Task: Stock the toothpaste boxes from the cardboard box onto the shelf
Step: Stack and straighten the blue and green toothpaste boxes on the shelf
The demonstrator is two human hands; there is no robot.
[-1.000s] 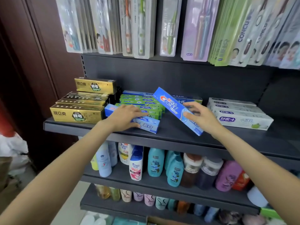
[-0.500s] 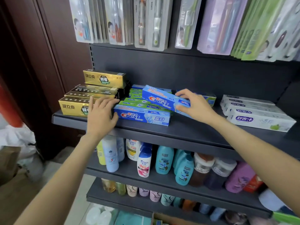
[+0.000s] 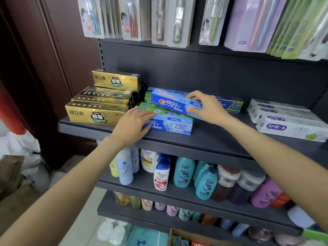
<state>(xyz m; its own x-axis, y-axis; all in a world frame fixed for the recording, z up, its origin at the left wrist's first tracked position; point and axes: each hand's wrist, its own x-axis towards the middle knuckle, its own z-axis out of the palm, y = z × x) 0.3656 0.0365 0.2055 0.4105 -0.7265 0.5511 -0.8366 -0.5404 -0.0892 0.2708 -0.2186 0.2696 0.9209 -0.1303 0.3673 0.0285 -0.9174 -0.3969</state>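
Dark grey shop shelf [image 3: 221, 139], brown wall panel off to the left hand's side.

Blue Crest box [image 3: 174, 103] sits on top of the stacked toothpaste boxes, tilted, its right end raised. Right hand [image 3: 205, 108] holds it at that end, fingers over the top edge, thumb curled on the front face.

Just under it: green-topped Crest boxes [image 3: 170, 114], stacked flat. In front of those, at the shelf's front edge, a second blue Crest box [image 3: 174, 126] lying flat, label facing out.

Left hand [image 3: 134, 126] lies flat, fingers straight and together, palm down across the left end of that front box and the green one above it. Pressing or resting, not gripping.

Behind the right hand, another blue and green box [image 3: 230, 103] runs along the back of the shelf.

Left of the left hand: gold toothpaste boxes [image 3: 99, 114] in rows, one more gold box [image 3: 116, 80] stacked on top at the back.

Right of the right hand, well apart: white toothpaste boxes [image 3: 287, 121] in a row.

Above both hands: toothbrush packs [image 3: 177, 20] hanging in a row.

Below the arms: next shelf down carries shampoo bottles [image 3: 182, 173], white, teal, brown, purple. One more shelf below that with smaller bottles [image 3: 159, 205].

Bottom edge, under the right arm: rim of a cardboard box [image 3: 179, 235], contents mostly cut off.
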